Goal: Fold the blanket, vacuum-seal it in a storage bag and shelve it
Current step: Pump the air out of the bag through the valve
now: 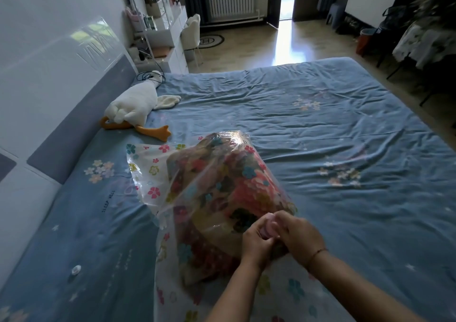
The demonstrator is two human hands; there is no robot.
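Blue bedsheet carries the soft, puffy blanket in its slick storage bag at 11 o'clock from my left hand and right hand, both pinching a small pink piece on it; light, I judge, best hugged by its bulk.

Blues and bright florals.
Blanket floral in pink, red, teal and yellow; clear storage bag printed with bright flowers; bed sheet blue with pale blossoms; plush goose white, orange feet.
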